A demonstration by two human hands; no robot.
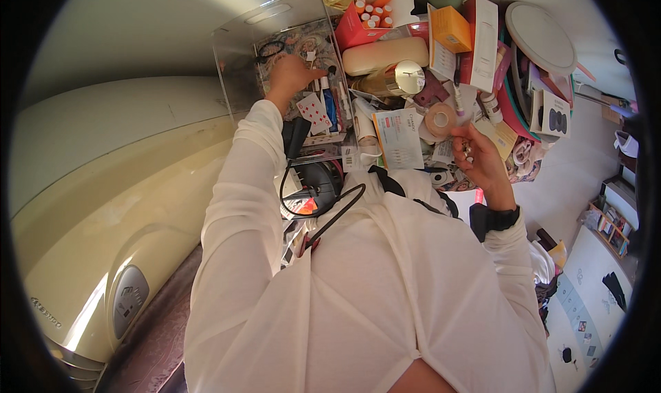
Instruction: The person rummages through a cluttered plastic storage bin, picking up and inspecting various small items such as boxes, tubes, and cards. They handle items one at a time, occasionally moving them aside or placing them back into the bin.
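My left hand (290,78) reaches into a clear plastic box (227,75) and hovers over or touches its patterned bottom. Its fingertips are partly hidden, so a grip there cannot be made out. Around it lie a black loop (271,48), a six of diamonds playing card (313,114), a blue-and-white tube (328,103) and a small dark-tipped item (331,70). My right hand (483,158) is curled around a few small shiny metallic pieces (467,149), too small to name. Just left of that hand is a roll of beige tape (440,120).
Beside the box stand a red carton of orange-capped tubes (356,31), a cream case (384,56), a gold-coloured container (379,85) and a printed carton (397,140). A round mirror-like disc (539,36) rises at the right. A black cable (330,222) crosses before my torso.
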